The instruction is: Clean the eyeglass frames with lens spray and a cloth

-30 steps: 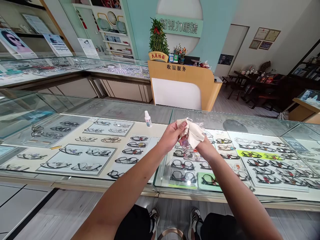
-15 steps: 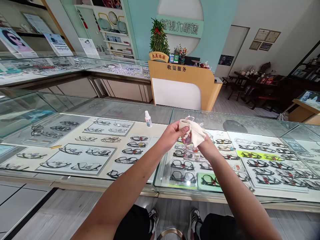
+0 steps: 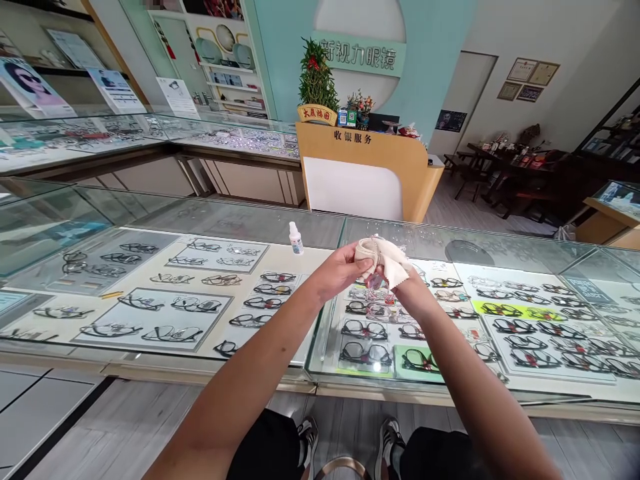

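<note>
A cream cleaning cloth (image 3: 394,264) is bunched between my two hands, above the glass counter. My left hand (image 3: 343,269) is closed on the cloth's left side, with the thumb towards me. From the right, my right hand (image 3: 411,288) grips the cloth, which drapes over its fingers and hides most of them. Thin clear edges, like part of a pair of glasses, show by the cloth's far side; the rest is covered. A white spray bottle (image 3: 296,240) stands upright on the counter, left of my hands.
Under the counter's glass top (image 3: 320,230) lie rows of eyeglasses (image 3: 365,329) on trays, some on a green box (image 3: 419,361). Beyond stands a wooden cashier desk (image 3: 417,175) with a potted plant (image 3: 318,77). Another glass showcase (image 3: 235,140) runs along the back left.
My left hand has shifted slightly left and its thumb has slid lower on the cloth. The cloth has been refolded and now covers more of the clear edges at its top.
</note>
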`<state>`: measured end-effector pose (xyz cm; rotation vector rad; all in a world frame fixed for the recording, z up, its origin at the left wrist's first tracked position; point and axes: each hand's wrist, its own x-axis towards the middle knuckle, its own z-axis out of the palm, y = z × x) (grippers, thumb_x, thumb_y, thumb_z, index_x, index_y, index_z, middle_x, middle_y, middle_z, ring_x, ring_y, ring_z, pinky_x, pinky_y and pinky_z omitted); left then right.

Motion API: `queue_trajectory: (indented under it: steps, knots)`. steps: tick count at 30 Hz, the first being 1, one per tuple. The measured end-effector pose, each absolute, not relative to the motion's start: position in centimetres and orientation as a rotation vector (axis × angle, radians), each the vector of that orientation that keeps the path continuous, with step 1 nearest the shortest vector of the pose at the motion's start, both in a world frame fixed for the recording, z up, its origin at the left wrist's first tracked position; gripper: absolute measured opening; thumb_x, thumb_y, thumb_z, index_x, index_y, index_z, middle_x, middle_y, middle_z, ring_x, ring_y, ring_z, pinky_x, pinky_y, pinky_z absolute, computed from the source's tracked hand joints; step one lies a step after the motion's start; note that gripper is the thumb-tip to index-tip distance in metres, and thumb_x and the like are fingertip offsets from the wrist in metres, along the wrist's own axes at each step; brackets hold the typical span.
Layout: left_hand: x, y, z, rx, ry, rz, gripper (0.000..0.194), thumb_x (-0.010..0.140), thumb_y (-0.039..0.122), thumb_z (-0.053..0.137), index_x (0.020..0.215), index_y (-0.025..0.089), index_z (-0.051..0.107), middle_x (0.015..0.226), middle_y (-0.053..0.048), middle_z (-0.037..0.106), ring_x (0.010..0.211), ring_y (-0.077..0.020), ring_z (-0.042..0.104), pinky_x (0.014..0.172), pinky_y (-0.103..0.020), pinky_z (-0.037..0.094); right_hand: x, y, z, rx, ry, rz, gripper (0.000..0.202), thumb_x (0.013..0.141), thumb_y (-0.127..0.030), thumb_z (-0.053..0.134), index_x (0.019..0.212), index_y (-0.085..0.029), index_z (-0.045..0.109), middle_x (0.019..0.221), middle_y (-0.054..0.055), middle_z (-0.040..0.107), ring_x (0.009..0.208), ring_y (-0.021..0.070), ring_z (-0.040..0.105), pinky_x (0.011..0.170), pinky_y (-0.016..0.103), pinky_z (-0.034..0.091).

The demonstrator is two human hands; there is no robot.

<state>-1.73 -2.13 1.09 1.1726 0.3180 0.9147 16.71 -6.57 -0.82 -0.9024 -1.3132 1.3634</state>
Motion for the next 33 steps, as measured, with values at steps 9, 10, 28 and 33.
queue_trajectory:
  steps: [9, 10, 28, 33]
  knots:
    - [-0.7, -2.1, 0.5, 1.070, 0.436, 1.023, 0.054, 0.084, 0.064, 0.085, 0.097, 0.015, 0.070, 0.060, 0.001, 0.063, 0.042, -0.0107, 0.050, 0.044, -0.026, 0.043, 16.4, -7.0, -0.5, -0.940, -1.466, 1.302, 0.018, 0.084, -0.034, 0.078, 0.097, -0.023, 0.083, 0.092, 0.005, 0.081, 0.095, 0.0261, 0.070, 0.088, 0.038, 0.053]
    - [-0.9, -1.9, 0.6, 1.054, 0.420, 0.997, 0.051, 0.083, 0.060, 0.087, 0.095, 0.014, 0.070, 0.064, -0.001, 0.066, 0.046, -0.0121, 0.055, 0.047, -0.027, 0.048, 16.5, -6.9, -0.7, -0.930, -1.448, 1.303, 0.018, 0.085, -0.034, 0.078, 0.098, -0.023, 0.083, 0.092, 0.005, 0.081, 0.094, 0.0257, 0.070, 0.088, 0.038, 0.053]
    - [-1.8, -0.4, -0.6, 0.921, 0.553, 1.231, 0.029, 0.095, 0.034, 0.081, 0.116, 0.015, 0.075, 0.129, -0.013, 0.078, 0.120, -0.0220, 0.074, 0.108, -0.039, 0.060, 18.1, -6.6, 0.5, -0.772, -1.068, 1.376, 0.036, 0.083, -0.055, 0.088, 0.094, -0.022, 0.081, 0.098, 0.009, 0.084, 0.092, 0.0231, 0.077, 0.092, 0.038, 0.059]
    - [-1.6, -1.5, -2.1, 1.736, 0.780, 1.561, 0.050, 0.104, 0.037, 0.065, 0.152, 0.022, 0.063, 0.154, -0.015, 0.067, 0.146, -0.0316, 0.060, 0.128, -0.047, 0.043, 18.1, -6.9, 0.9, -0.747, -1.016, 1.413, 0.036, 0.081, -0.054, 0.090, 0.092, -0.021, 0.082, 0.099, 0.009, 0.085, 0.086, 0.0192, 0.077, 0.090, 0.034, 0.060]
